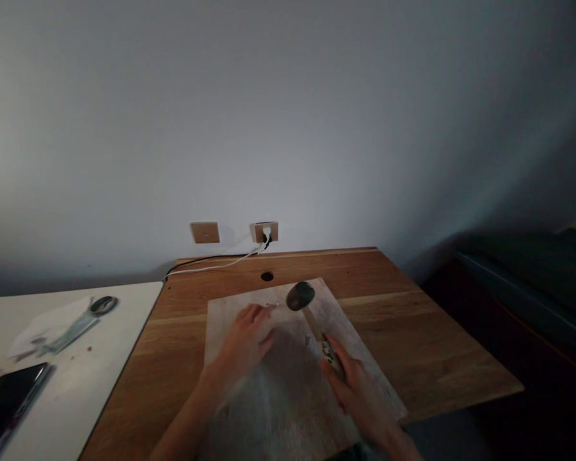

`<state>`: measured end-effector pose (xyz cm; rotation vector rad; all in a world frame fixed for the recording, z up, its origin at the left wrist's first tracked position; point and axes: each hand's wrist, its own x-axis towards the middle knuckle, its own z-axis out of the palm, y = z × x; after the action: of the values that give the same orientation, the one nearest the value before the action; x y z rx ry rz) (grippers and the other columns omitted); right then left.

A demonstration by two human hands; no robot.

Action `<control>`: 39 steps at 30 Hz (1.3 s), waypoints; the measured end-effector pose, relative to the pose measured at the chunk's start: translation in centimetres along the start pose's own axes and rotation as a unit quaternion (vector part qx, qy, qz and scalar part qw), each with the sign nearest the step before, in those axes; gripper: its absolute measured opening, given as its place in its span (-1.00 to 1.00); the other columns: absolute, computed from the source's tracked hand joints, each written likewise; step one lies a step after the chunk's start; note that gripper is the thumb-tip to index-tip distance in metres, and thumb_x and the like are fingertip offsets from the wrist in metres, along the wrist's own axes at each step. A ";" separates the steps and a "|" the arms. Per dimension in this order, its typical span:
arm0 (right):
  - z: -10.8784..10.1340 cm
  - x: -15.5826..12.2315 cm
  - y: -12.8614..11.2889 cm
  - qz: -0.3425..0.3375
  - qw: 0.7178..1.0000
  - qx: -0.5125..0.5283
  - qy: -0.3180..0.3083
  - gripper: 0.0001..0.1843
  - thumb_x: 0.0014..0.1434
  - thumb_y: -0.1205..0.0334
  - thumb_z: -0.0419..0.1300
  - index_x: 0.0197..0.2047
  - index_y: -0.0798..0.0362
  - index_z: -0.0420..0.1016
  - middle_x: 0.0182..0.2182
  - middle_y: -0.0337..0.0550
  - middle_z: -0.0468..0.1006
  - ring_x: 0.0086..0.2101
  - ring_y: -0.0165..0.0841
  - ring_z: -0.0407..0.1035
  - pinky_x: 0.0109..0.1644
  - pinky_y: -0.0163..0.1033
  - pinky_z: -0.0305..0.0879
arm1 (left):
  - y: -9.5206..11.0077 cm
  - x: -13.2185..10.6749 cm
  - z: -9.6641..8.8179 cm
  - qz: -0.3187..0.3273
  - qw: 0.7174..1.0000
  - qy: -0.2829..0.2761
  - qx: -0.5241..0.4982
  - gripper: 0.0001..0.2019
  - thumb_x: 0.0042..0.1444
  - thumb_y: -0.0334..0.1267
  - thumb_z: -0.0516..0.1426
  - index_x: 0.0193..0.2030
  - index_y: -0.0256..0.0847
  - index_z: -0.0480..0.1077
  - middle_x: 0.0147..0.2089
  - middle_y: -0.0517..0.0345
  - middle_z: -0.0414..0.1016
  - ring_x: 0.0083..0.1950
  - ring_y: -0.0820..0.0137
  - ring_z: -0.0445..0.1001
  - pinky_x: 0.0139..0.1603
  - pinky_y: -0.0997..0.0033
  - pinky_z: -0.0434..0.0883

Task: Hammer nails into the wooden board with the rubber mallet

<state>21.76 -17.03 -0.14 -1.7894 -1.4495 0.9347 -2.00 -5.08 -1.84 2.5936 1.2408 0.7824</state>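
Note:
In the head view my right hand (348,378) is wrapped round the handle of a mallet (301,296). Its dark, rounded head is raised over the pale board (283,397), beyond my fingers. My left hand (247,336), somewhat blurred, is over the left part of the same board. Its thumb and fingers are apart, with nothing visible between them. Just past its fingertips are some tiny light specks (271,305), too small to name. The board lies at an angle on a wooden table (393,320).
A white table (120,346) adjoins on the left, with a phone (12,400), a round dark-rimmed object (104,305) and clear plastic packaging (74,333). Cables (211,266) run along the back to a wall socket (267,232). A round hole (267,276) pierces the wooden table behind the board.

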 end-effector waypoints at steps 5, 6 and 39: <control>-3.1 -1.5 4.0 0.030 0.998 -0.046 0.024 -0.25 0.30 -0.22 0.00 0.34 0.11 0.38 -0.41 -0.05 0.69 -0.35 -0.11 0.63 -0.31 -0.15 0.50 | 7.5 1.2 3.5 0.127 0.978 -0.106 0.131 -0.77 0.28 -0.42 0.13 0.04 -0.29 0.46 -0.12 -0.08 0.61 -0.04 0.14 0.56 0.04 0.13 0.50; -3.3 -1.6 4.5 0.014 0.998 -0.051 0.041 -0.28 0.26 -0.21 0.04 0.29 0.10 0.45 -0.22 0.05 0.73 -0.17 -0.05 0.63 -0.15 -0.11 0.53 | 8.3 1.5 4.2 0.141 0.971 -0.115 0.154 -0.77 0.27 -0.45 0.12 0.04 -0.32 0.47 -0.14 -0.10 0.61 -0.06 0.14 0.57 0.02 0.15 0.50; 0.1 -1.8 0.2 0.052 0.995 0.029 -0.077 -0.35 0.33 -0.14 0.01 0.28 0.16 0.37 -0.68 -0.40 0.32 -0.68 -0.40 0.27 -0.61 -0.37 0.18 | -7.9 -1.4 -1.3 -0.129 0.987 0.052 -0.084 -0.86 0.20 -0.25 0.15 -0.21 -0.12 0.56 -0.16 0.07 0.61 -0.07 0.22 0.56 0.02 0.20 0.51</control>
<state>21.57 -18.78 -0.10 -1.7979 -1.4168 1.1787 -8.78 -1.19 -4.10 2.2280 1.4369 0.9347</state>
